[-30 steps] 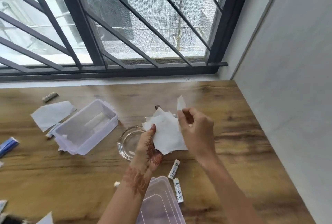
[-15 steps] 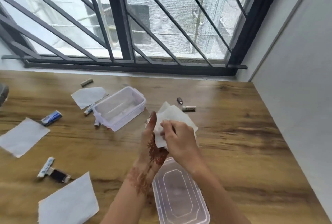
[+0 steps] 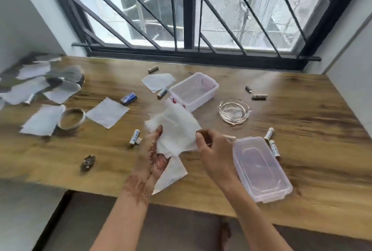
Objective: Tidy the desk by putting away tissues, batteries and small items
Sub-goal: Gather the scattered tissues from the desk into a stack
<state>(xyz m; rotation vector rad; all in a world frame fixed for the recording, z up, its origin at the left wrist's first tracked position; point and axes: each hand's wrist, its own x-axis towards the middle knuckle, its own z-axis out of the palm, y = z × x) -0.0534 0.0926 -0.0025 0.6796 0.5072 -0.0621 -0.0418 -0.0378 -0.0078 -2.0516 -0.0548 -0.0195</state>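
Left grip (image 3: 155, 156) holds a fanned, uneven stack of tissues (image 3: 177, 128), thumb on top, just in front of the clear container (image 3: 194, 90); right grip (image 3: 215, 146) pinches the stack's right edge. With so loose a hold, I judge lower sheets could slide out and scatter onto the worktop (image 3: 302, 122) before being stowed.

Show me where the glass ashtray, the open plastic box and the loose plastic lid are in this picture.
glass ashtray (image 3: 234, 112): head view, on its clear bottom.
open plastic box (image 3: 193, 91): head view, on its bare floor.
loose plastic lid (image 3: 260, 170): head view, on its flat middle panel.
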